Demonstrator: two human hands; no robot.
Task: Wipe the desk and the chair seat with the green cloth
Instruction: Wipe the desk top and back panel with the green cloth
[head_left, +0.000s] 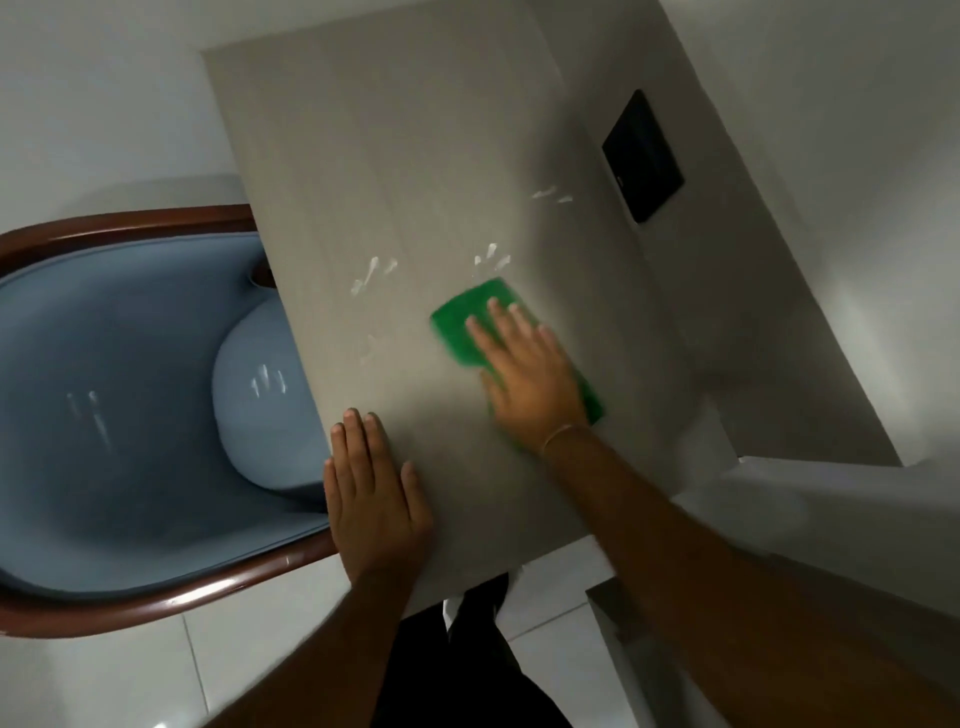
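Your right hand (524, 379) lies flat, fingers spread, pressing the cloth (467, 327) onto the counter (395, 171) toward its right edge, below white smears (374, 270). Left hand (371, 499), open and empty, braces the near-left edge. Chair seat (260, 395) shows streaks, likely unwiped.

White plastered walls (831, 130) close in on two sides, glossy white floor tiles (130, 675) catch the light below, and a black rectangular wall panel (642, 156) sits on the grey upright surface.
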